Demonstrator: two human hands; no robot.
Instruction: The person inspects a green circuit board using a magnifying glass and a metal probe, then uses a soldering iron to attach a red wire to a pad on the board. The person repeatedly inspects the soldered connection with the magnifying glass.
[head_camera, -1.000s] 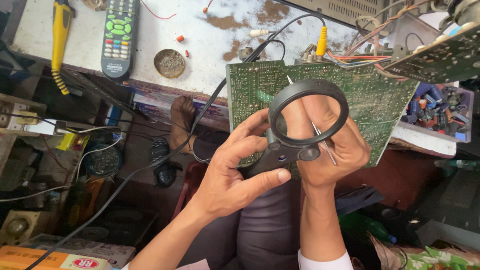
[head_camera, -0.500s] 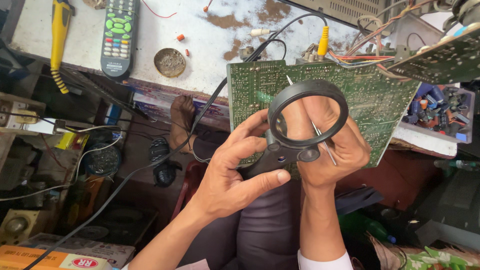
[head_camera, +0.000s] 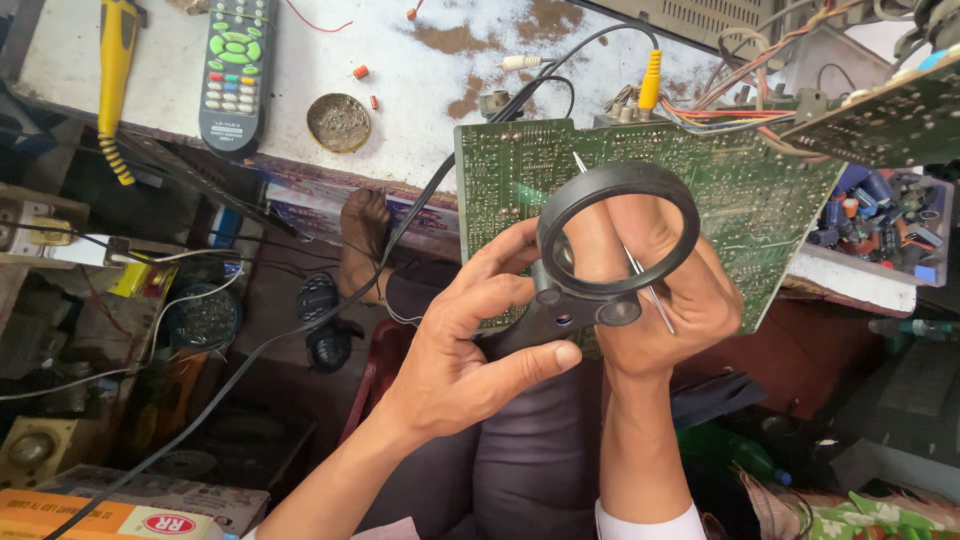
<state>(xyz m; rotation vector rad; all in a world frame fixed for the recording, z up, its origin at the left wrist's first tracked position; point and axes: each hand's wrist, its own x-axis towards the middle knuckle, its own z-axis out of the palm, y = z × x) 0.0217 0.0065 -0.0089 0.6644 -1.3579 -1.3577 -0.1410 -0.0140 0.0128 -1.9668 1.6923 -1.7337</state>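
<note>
I see my left hand (head_camera: 460, 350) gripping a black round-framed magnifying glass (head_camera: 610, 245) over the green circuit board (head_camera: 740, 190) at the counter's (head_camera: 420, 90) near edge; my right hand (head_camera: 670, 290) pinches thin metal tweezers (head_camera: 640, 275).

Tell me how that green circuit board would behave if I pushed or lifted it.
The circuit board looks stiff and flat, so it likely won't flop. Wires bunched at its top edge would probably tug back. It overhangs the table, so a push might tip it.

You get bright, even daylight on the white workbench (head_camera: 420, 90); the floor below sits dim, edges slightly stretched.
</note>
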